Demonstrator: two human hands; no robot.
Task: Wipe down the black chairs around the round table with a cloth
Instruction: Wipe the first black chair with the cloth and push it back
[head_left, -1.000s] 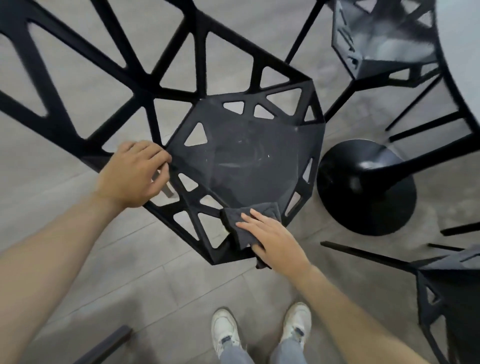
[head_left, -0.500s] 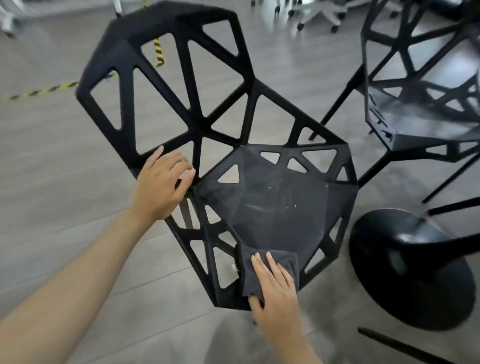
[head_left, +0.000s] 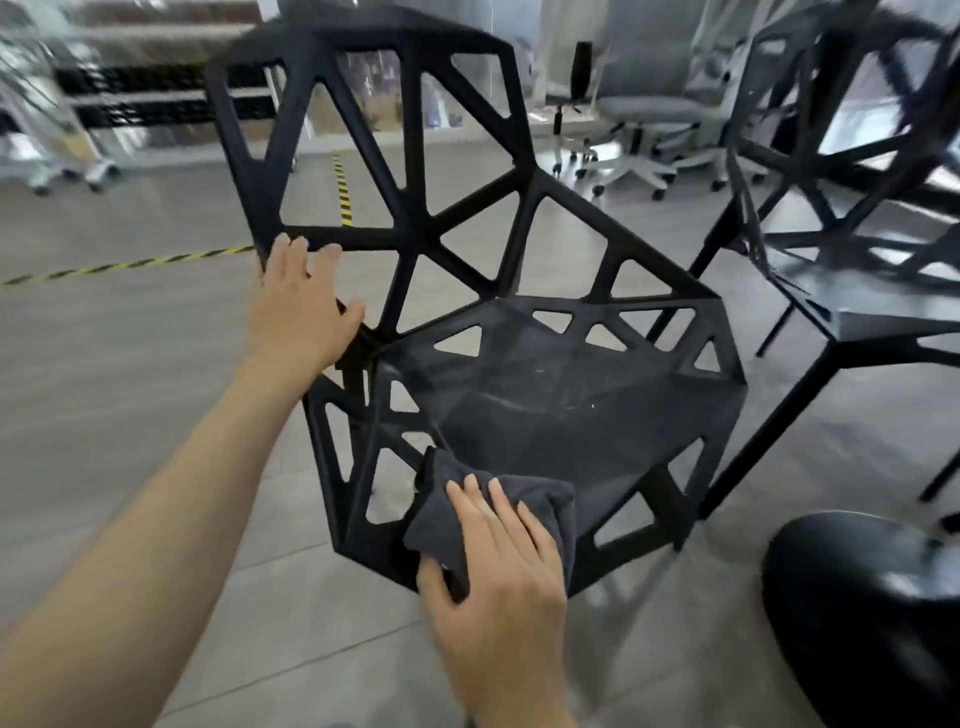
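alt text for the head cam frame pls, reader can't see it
A person's right hand presses a dark grey cloth on the front edge of a black lattice chair, while the left hand rests on its side frame. A second black chair and a round black table base stand to the right.

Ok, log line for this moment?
left hand on chair backrest | right hand pressing cloth on seat front | wiping

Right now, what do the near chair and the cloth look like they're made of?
Near chair: rigid black shell with triangular cutouts, matte with pale scuffs and smears on the seat; looks like cast metal or moulded plastic, can't tell which. Cloth: dark grey, soft and folding under the right hand, fuzzy nap; likely microfibre.
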